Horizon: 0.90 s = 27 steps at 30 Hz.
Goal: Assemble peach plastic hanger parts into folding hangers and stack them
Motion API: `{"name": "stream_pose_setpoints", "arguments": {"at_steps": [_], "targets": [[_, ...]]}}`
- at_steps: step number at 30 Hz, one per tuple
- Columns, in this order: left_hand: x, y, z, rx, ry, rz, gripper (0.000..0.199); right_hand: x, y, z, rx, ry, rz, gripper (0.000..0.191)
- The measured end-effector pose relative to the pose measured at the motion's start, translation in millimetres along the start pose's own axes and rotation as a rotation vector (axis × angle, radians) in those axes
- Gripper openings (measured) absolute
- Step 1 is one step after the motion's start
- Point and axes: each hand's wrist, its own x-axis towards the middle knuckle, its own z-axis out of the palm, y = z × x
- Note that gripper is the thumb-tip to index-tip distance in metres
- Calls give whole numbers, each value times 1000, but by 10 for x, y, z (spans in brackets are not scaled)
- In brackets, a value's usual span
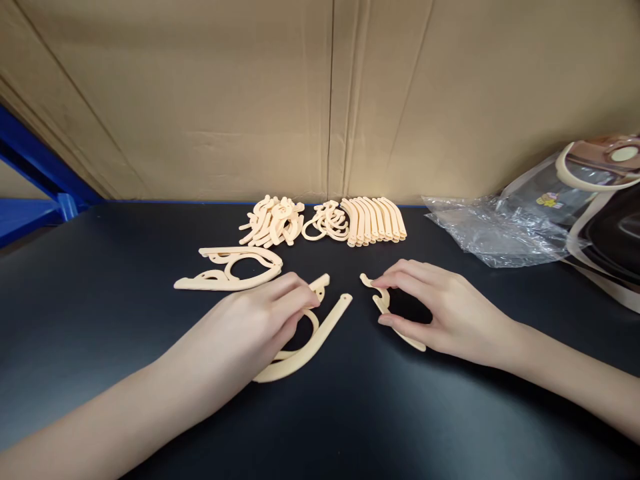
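Observation:
My left hand (265,317) is closed, its fingers pinching a small beige plastic hanger piece (321,281) whose end sticks out past the fingertips. Under and beside that hand lie a round hanger hook (314,327), partly covered, and a long curved hanger arm (320,340) with a hole at its tip. My right hand (430,300) has thumb and index finger around a curved beige hanger piece (384,293) at table level; its straight lower part passes behind the thumb. A folded plastic hanger (240,283) lies left of my left hand.
Toward the back are a heap of short hanger pieces (273,223), several round hooks (327,223) and a neat row of long arms (375,220). Clear plastic wrapping (505,230) and a bag (600,193) stand at right. A cardboard wall (225,100) closes off the black table (100,300).

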Motion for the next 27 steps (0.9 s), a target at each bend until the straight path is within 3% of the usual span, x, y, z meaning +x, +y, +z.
{"name": "stream_pose_setpoints", "arguments": {"at_steps": [4,7,14,21,25,27], "targets": [[-8,41,15,-85,-104,72,45,-27,29,14,2,-30,18,46],[12,46,14,-62,-85,69,43,-35,53,39,2,-20,50,54],[44,11,-17,149,-2,158,35,-6,-28,53,-49,-43,-36,35],[-10,-8,-8,200,21,216,33,-25,-116,46,147,9,-182,20],[-13,-6,-15,216,19,262,30,-66,-142,67,212,-23,-132,17],[-18,-16,-11,222,14,269,30,-77,-159,72,198,-57,-101,24]]}}
